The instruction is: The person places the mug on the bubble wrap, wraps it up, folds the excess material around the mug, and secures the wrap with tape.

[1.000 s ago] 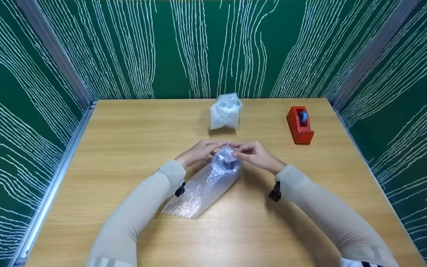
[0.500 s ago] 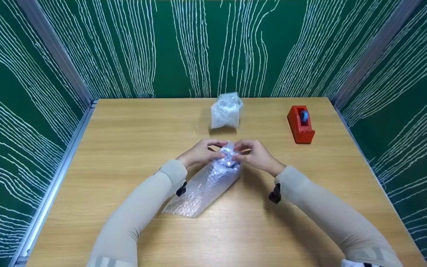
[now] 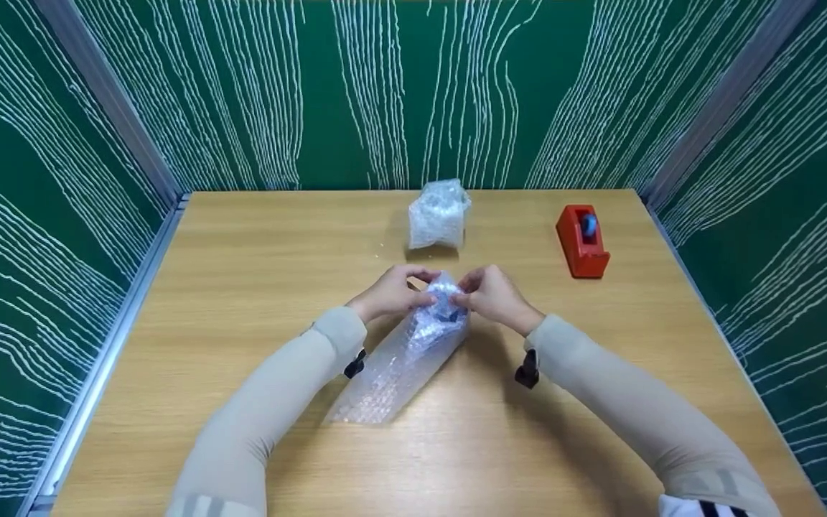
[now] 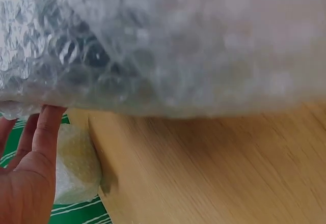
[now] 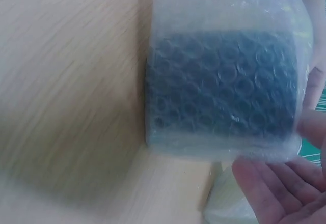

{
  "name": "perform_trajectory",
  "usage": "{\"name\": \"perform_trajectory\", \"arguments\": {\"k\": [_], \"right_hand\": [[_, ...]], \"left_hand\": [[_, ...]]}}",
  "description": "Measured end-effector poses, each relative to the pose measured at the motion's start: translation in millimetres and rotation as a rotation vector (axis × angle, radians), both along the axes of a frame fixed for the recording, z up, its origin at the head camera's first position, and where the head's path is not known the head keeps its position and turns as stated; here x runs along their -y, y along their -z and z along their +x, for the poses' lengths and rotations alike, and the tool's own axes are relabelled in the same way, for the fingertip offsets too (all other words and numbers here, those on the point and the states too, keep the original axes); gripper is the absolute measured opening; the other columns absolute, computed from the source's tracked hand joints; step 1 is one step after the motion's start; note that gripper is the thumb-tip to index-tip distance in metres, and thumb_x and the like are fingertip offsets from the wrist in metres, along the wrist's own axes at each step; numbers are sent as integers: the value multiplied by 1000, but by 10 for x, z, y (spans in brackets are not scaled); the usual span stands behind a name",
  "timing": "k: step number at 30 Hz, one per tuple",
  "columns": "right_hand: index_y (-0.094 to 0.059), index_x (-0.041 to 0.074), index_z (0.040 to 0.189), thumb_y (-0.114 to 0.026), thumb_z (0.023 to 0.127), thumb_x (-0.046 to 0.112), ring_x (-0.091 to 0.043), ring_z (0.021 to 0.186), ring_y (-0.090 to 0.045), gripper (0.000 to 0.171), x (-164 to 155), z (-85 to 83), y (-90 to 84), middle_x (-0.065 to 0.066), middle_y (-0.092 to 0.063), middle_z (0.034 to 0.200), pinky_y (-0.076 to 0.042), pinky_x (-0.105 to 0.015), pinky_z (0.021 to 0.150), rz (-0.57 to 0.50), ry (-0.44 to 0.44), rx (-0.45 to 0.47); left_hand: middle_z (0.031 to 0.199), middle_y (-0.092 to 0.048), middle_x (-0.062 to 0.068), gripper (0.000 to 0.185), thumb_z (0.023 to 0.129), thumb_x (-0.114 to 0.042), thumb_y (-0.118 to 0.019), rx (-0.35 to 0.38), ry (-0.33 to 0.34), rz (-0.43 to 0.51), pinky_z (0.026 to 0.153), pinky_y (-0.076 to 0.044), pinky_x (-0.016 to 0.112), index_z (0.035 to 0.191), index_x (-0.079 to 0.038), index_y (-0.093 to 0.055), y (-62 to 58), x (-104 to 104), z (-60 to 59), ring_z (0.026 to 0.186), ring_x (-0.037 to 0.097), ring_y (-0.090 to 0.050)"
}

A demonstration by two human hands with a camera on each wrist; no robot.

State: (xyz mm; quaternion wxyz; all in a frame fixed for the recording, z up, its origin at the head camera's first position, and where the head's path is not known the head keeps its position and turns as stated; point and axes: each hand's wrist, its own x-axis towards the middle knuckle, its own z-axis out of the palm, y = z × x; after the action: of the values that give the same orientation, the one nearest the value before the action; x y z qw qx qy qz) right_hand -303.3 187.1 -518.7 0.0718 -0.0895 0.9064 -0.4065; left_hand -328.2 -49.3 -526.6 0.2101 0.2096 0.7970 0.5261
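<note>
1. A strip of bubble wrap (image 3: 403, 359) is laid on the wooden table (image 3: 241, 266), near the middle, slanting from the near left up to the hands

2. The far end of the bubble wrap is folded over a dark block (image 5: 224, 86), which is seen through the bubbles in the right wrist view

3. The far end of the wrap is pinched by the left hand (image 3: 393, 293) from the left side, with the fingers curled round it

4. In the left wrist view, the left hand's fingers (image 4: 46, 127) are seen touching the under edge of the wrap

5. The same end is pinched by the right hand (image 3: 494, 296) from the right side, with its fingers bent onto the wrap too

6. In the right wrist view, the right hand's fingertips (image 5: 277, 183) are seen just under the wrapped block

7. The two hands are held close together, almost touching, over the wrapped end

8. A second bubble wrap bundle (image 3: 438, 214) is set farther back on the table, well apart from the hands

9. A red tape holder (image 3: 581, 240) is set to the right of that bundle, near the right edge of the table

10. The table is closed in by green walls (image 3: 399, 93) marked with white lines
</note>
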Motion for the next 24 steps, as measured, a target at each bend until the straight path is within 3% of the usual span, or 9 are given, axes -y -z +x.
{"name": "perform_trajectory", "arguments": {"k": [4, 7, 10, 13, 18, 21, 24], "right_hand": [[-82, -2, 99, -84, 92, 9, -22, 81, -73, 13, 20, -65, -17, -17, -82, 95, -58, -27, 70, 44, 0, -38], [-82, -2, 102, -83, 93, 6, -25, 85, -75, 12, 19, -148, -32, -18, -82, 99, -61, -31, 75, 50, -12, -19], [-82, -2, 108, -82, 95, 7, -27, 90, -76, 15, 4, -255, -42, -19, -82, 104, -64, -36, 80, 66, -36, -14], [-82, -1, 112, -82, 96, 8, -30, 94, -78, 19, -18, -368, -44, -20, -82, 108, -66, -40, 84, 75, -67, -22], [-81, 3, 119, -80, 98, 9, -32, 104, -79, 22, -36, -520, -46, -18, -82, 115, -67, -45, 93, 45, -132, 19], [-81, 6, 122, -80, 99, 11, -33, 110, -78, 24, -22, -586, -50, -17, -81, 120, -65, -46, 98, 28, -160, 44], [-81, 7, 123, -81, 98, 13, -33, 113, -78, 25, 0, -642, -40, -16, -81, 122, -64, -47, 102, 2, -169, 53]], "left_hand": [[144, -64, 20, 47, 104, -12, -71, -8, -18, 9, 89, -65, 33, 149, -4, -63, 3, -24, -20, 107, 27, -71], [148, -61, 21, 47, 107, -16, -67, -23, -35, -7, 96, -65, 40, 152, -4, -61, 0, -29, -30, 117, 33, -70], [163, -47, 23, 51, 108, -20, -66, -105, -52, -75, 116, -55, 50, 156, -5, -57, -12, -34, -32, 140, 41, -59], [175, -30, 20, 54, 108, -24, -66, -238, -52, -182, 130, -38, 55, 158, -7, -55, -23, -34, -36, 158, 43, -40], [181, -27, 8, 55, 109, -27, -66, -421, 19, -319, 135, -26, 56, 161, -12, -53, -37, -8, -64, 168, 36, -24], [180, -32, 3, 54, 109, -26, -65, -468, 70, -344, 136, -23, 55, 161, -15, -54, -53, 19, -85, 169, 33, -22], [177, -37, 3, 53, 110, -26, -64, -467, 119, -348, 136, -25, 52, 160, -15, -55, -74, 46, -91, 168, 30, -27]]}}
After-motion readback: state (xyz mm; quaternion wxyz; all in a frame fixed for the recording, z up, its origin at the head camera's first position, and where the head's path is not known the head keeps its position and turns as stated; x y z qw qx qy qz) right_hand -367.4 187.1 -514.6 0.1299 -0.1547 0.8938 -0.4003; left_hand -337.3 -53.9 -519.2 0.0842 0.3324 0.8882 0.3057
